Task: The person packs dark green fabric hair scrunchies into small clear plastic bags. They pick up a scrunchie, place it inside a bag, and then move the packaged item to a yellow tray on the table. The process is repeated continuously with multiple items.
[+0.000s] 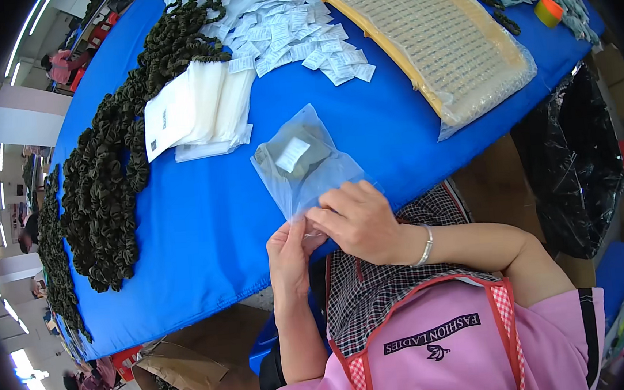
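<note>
A clear plastic bag (328, 170) lies at the near edge of the blue table, its mouth toward me. Inside it rest a dark green scrunchie (316, 148) and a small white printed packet (293, 155). My left hand (289, 254) pinches the bag's near edge between thumb and fingers. Right beside it, my right hand (362, 224) grips the same edge from above, fingers bent. Where the two hands meet, the fingertips partly hide the bag's mouth.
Dark green scrunchies (103, 189) are heaped at left. Beyond my hands lie stacked flat bags (192, 116) and scattered white packets (281, 36). A bubble-wrapped yellow-edged panel (455, 52) lies at right, near an orange-green roll (548, 11). Below the table stand a cardboard box (175, 363) and black plastic bag (574, 174).
</note>
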`<state>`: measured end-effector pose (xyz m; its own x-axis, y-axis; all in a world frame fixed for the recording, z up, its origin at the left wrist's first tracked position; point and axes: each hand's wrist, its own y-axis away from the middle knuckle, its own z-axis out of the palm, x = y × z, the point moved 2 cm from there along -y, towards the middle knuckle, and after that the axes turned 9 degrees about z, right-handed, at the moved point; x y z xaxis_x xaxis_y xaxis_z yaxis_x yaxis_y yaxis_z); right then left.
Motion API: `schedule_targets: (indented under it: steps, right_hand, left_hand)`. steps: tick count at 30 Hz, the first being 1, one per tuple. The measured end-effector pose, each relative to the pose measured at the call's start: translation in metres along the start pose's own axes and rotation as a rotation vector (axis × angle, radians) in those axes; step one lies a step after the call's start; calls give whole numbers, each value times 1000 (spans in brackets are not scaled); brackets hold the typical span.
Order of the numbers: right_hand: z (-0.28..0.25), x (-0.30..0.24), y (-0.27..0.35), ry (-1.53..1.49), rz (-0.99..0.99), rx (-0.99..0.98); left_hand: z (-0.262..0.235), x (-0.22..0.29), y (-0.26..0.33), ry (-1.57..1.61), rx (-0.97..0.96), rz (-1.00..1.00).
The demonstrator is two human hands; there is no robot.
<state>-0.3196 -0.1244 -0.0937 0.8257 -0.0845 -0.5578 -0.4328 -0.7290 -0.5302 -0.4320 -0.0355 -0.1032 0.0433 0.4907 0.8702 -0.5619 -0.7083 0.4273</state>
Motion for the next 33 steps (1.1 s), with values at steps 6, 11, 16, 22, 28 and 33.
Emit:
schedule_targets:
  steps: [6, 11, 16, 22, 28, 33]
  right_hand:
    - [12, -1, 14, 85, -146, -82]
    - [8, 12, 15, -67, -67, -109]
    - [-78, 42, 28, -492, 304, -160]
    - [-362, 215, 104, -538, 811, 486]
    - [-437, 321, 289, 1377, 1547, -321]
    - [-306, 189, 97, 997, 639, 287]
  left_hand:
    - [15, 3, -1, 50, 34, -65]
    - [32, -4, -6, -50, 134, 15]
    - [16, -13, -18, -67, 134, 141]
    - [25, -18, -21, -153, -103, 20]
    - [30, 1, -9, -441, -143, 118]
    - [20, 27, -3, -1275, 54, 910]
